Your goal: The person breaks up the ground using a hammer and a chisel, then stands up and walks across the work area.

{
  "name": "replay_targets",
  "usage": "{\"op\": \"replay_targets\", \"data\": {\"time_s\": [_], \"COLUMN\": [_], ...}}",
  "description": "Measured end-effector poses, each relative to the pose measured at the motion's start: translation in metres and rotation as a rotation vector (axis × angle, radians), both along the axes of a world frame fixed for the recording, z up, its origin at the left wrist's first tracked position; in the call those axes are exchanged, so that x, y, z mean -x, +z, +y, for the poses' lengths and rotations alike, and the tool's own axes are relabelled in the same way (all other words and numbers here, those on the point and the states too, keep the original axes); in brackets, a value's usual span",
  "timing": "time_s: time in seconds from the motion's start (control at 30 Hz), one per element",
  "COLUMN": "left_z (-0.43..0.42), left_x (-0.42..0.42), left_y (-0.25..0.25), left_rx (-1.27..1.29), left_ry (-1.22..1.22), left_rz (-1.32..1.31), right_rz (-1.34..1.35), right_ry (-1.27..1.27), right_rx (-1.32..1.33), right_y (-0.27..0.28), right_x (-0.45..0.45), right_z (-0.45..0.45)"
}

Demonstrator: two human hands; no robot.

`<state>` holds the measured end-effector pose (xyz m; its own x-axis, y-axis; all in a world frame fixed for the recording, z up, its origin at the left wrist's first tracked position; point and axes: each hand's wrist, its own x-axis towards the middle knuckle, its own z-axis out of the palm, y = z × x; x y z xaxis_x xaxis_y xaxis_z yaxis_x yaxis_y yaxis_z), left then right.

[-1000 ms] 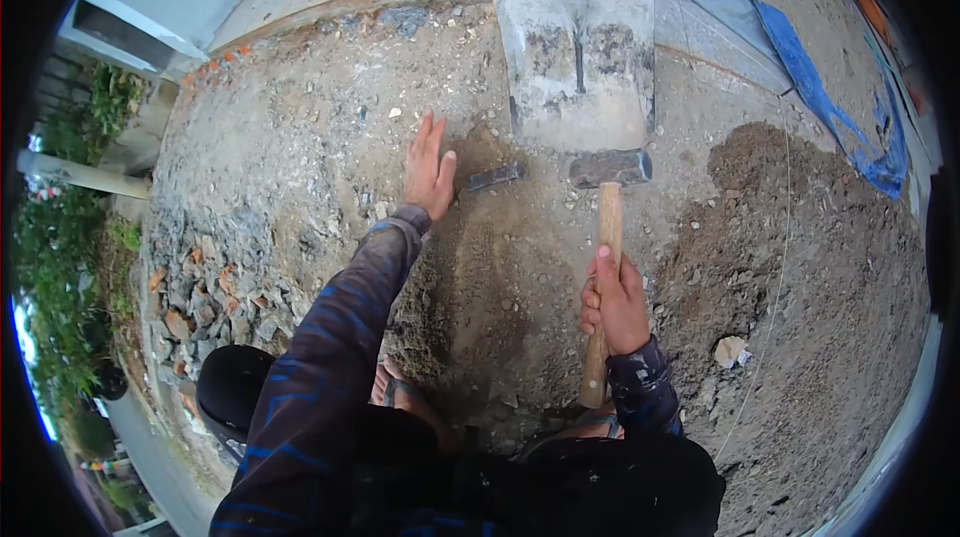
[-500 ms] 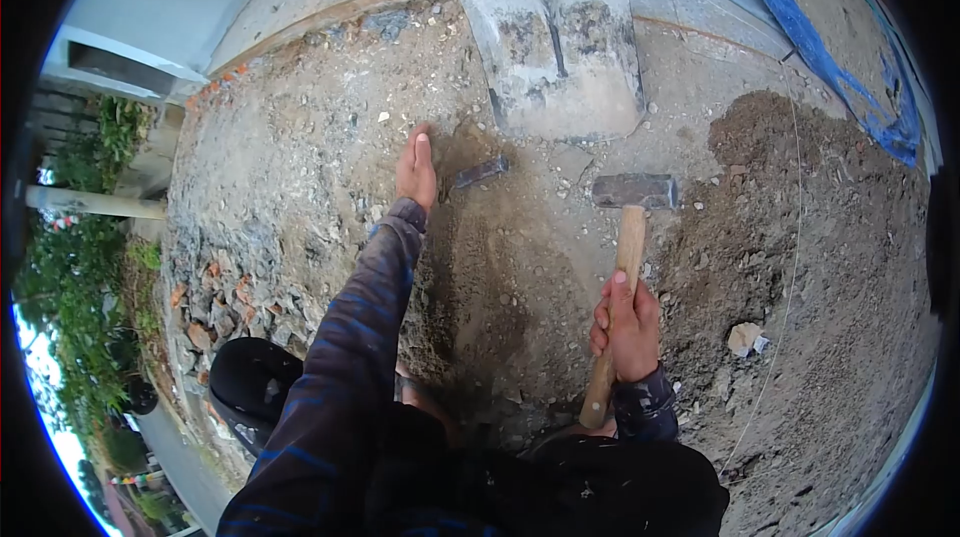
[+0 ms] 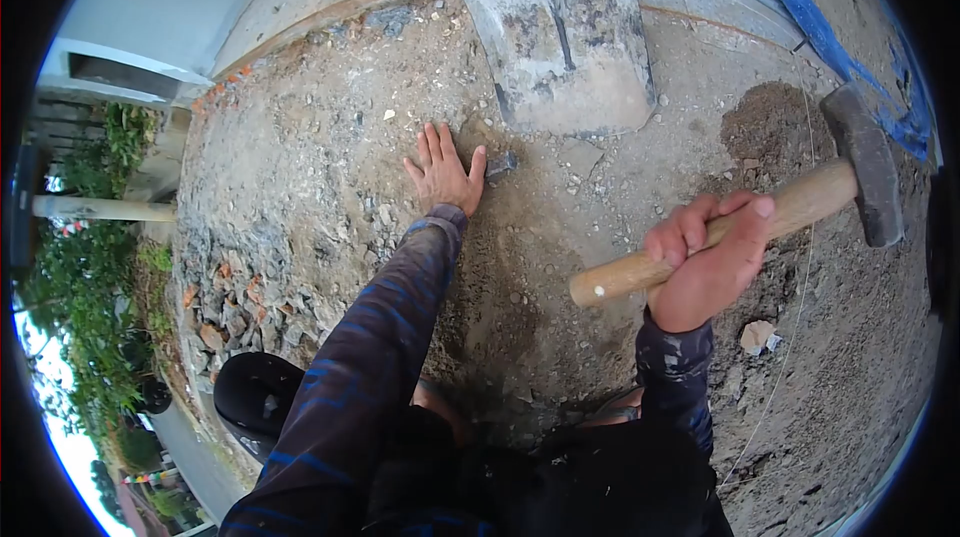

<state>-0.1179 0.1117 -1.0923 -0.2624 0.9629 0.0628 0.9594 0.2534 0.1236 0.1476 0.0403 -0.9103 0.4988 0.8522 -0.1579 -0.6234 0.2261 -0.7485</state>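
My left hand (image 3: pixel 445 172) lies open with its fingers spread, at the surface of the dug ground. Right beside its thumb is a short dark metal piece (image 3: pixel 504 165), partly hidden, perhaps a chisel's end; I cannot tell whether the hand touches it. My right hand (image 3: pixel 712 262) is closed around the wooden handle of a club hammer (image 3: pixel 815 199). The hammer is raised off the ground, its heavy steel head (image 3: pixel 866 165) out to the right. A shallow dug trench (image 3: pixel 500 307) runs from the metal piece towards my feet.
A square-bladed shovel (image 3: pixel 570 57) lies ahead, its blade caked with dried grey. Loose soil (image 3: pixel 765 127) is heaped on the right, near a blue tarp (image 3: pixel 800 22) and a thin string (image 3: pixel 800 307). Broken rubble (image 3: pixel 235 312) lies at left, with a white wall (image 3: pixel 180 7) beyond.
My right hand has lifted the hammer up and to the right, its head swinging outward. My left hand has turned and spread its fingers, now covering part of the metal piece.
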Motion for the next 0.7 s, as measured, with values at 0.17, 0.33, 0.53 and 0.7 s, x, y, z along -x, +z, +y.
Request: {"op": "replay_targets", "data": {"time_s": [0.17, 0.33, 0.53, 0.7], "left_z": [-0.006, 0.017, 0.000, 0.001], "left_x": [0.002, 0.000, 0.004, 0.003], "left_y": [-0.002, 0.006, -0.004, -0.002], "left_rx": [0.006, -0.046, -0.022, -0.014], "left_ry": [-0.016, -0.010, -0.019, -0.004], "left_rz": [0.007, -0.003, 0.030, 0.027], "right_rz": [-0.290, -0.118, -0.029, -0.599], "right_ry": [0.781, 0.654, -0.088, 0.570], "right_rx": [0.462, 0.444, -0.137, 0.263], "right_y": [-0.107, -0.048, 0.027, -0.158], "right_x": [0.071, -0.004, -0.032, 0.091], "right_z": [-0.035, -0.015, 0.032, -0.037]}}
